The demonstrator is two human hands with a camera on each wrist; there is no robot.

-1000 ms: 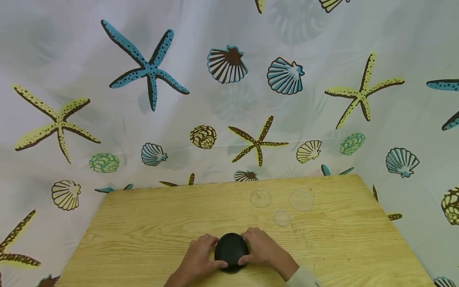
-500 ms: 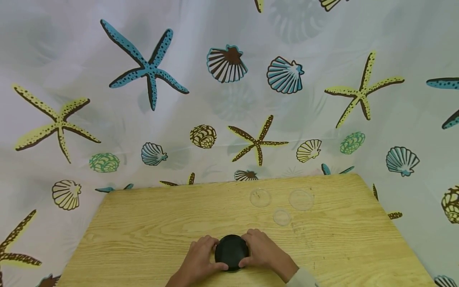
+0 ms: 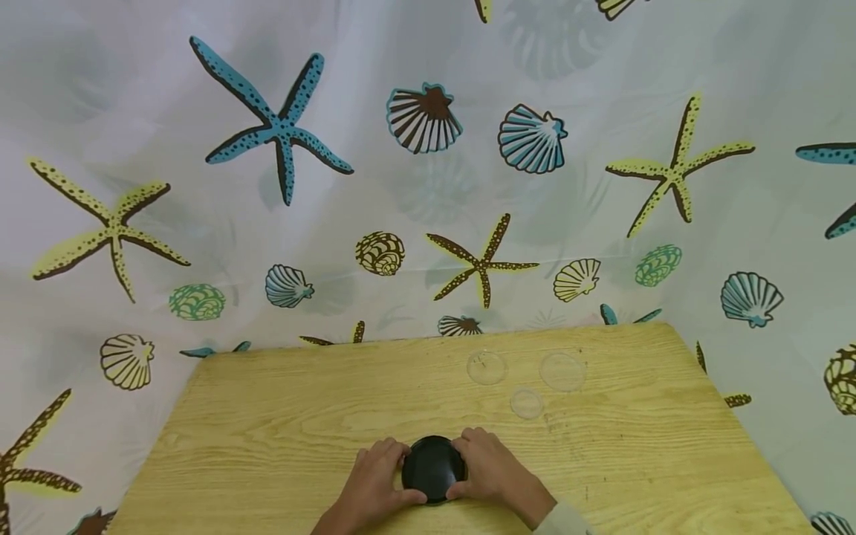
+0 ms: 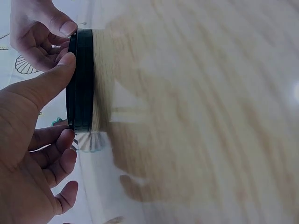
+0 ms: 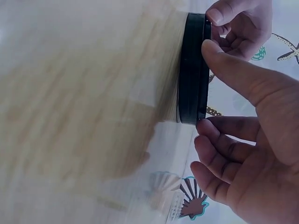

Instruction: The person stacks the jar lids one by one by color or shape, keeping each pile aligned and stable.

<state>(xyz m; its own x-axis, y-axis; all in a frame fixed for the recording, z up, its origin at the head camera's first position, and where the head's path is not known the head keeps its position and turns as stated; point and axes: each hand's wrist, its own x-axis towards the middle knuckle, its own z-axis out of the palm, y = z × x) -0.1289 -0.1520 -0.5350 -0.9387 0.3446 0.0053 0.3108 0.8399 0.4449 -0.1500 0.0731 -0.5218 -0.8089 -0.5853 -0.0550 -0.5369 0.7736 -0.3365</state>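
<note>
A shallow, round black container [image 3: 434, 469], with a thin rim band along its top edge, lies flat near the front of the wooden table. My left hand [image 3: 378, 481] grips its left side, thumb on the near rim and fingertips on the far side. From the right, my right hand [image 3: 493, 471] pinches the rim the same way. In the left wrist view the black container [image 4: 83, 81] stands edge-on between thumb and index finger, the other fingers loosely curled. The right wrist view shows the black container [image 5: 192, 70] with both thumbs at its upper edge.
Three thin clear discs [image 3: 487, 368] lie farther back on the wooden table [image 3: 281, 416], right of centre. A white curtain [image 3: 334, 215] printed with starfish and shells hangs behind and around the table.
Both hands keep their hold on the black container, which stays in almost the same spot. Its top looks slightly shinier now.
</note>
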